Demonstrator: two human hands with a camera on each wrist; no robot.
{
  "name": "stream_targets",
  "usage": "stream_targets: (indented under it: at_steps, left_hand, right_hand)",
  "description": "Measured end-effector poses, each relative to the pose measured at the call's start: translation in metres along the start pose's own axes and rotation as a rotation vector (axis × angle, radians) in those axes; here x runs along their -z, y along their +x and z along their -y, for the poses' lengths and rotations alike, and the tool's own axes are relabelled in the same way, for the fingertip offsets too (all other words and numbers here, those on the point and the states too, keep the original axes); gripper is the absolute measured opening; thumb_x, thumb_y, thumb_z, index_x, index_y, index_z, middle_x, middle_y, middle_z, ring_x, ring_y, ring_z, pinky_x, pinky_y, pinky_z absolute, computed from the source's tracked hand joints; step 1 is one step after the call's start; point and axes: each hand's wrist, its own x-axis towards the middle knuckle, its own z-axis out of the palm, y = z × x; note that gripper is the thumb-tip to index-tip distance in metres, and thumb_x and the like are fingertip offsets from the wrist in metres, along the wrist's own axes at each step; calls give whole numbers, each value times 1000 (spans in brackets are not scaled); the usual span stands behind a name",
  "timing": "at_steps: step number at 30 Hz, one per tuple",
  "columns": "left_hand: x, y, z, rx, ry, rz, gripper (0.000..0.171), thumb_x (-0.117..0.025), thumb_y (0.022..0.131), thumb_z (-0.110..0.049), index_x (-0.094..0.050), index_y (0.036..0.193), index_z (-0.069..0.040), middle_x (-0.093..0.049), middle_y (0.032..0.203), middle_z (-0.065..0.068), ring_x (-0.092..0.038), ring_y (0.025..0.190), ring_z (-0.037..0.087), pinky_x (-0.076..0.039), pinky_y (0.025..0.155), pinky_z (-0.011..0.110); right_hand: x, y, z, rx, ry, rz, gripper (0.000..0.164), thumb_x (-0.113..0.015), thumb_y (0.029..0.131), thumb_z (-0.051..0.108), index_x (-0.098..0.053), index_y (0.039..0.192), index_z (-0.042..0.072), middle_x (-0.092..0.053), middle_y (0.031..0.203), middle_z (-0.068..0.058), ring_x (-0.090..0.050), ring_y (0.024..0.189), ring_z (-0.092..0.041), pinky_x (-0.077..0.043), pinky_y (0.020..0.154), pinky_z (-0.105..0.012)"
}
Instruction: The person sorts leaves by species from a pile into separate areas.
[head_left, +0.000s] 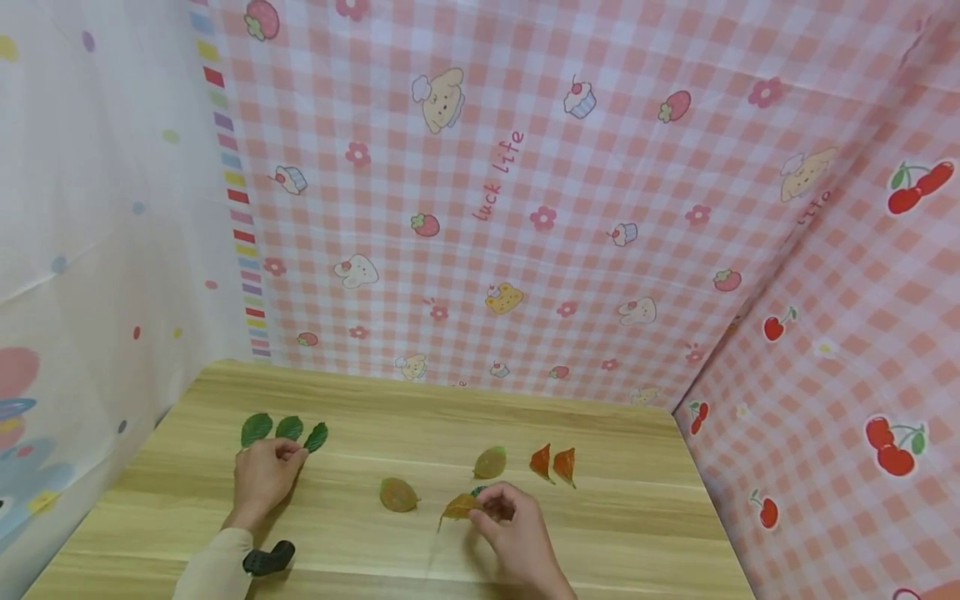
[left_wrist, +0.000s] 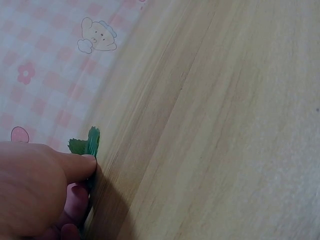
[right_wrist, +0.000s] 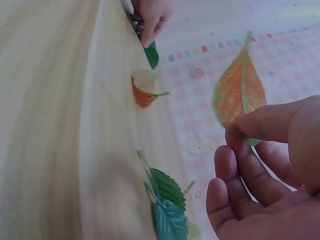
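Note:
At the left of the table, my left hand (head_left: 266,475) pinches the base of a green leaf (head_left: 317,437), the rightmost in a row with two more green leaves (head_left: 257,427). The left wrist view shows green leaf tips (left_wrist: 93,141) beyond the fingers. My right hand (head_left: 517,529) holds an orange-green leaf (right_wrist: 241,87) between thumb and fingertips, raised off the table with its stem pointing away. Dark green leaves (right_wrist: 170,217) lie below that hand in the right wrist view; the head view mostly hides them.
Two yellowish-green leaves (head_left: 398,495) lie apart in the middle of the wooden table (head_left: 360,550). Farther right, two red-orange leaves (head_left: 566,465) lie side by side. Pink checked cloth (head_left: 480,267) hangs behind the table and on the right; white patterned cloth (head_left: 97,208) hangs on the left.

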Motion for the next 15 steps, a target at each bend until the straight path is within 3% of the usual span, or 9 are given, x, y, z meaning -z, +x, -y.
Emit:
stream_targets:
  at_steps: [9, 15]
  left_hand:
    - [-1, 0, 1, -3, -1, -7, 18, -83, 101, -15, -85, 99, 3, -83, 88, 17, -74, 77, 26, -53, 78, 42]
    - [-3, 1, 3, -11, -6, -20, 17, -83, 100, -14, -85, 97, 2, -83, 86, 15, -73, 75, 24, -52, 77, 41]
  right_hand:
    - [8, 2, -2, 78, 12, -123, 11, -88, 94, 4, -87, 102, 12, -77, 96, -8, -64, 85, -3, -56, 81, -19]
    - [12, 2, -3, 110, -3, -169, 8, -86, 96, 5, -89, 103, 9, -78, 85, -8, -62, 75, -1, -52, 74, -20]
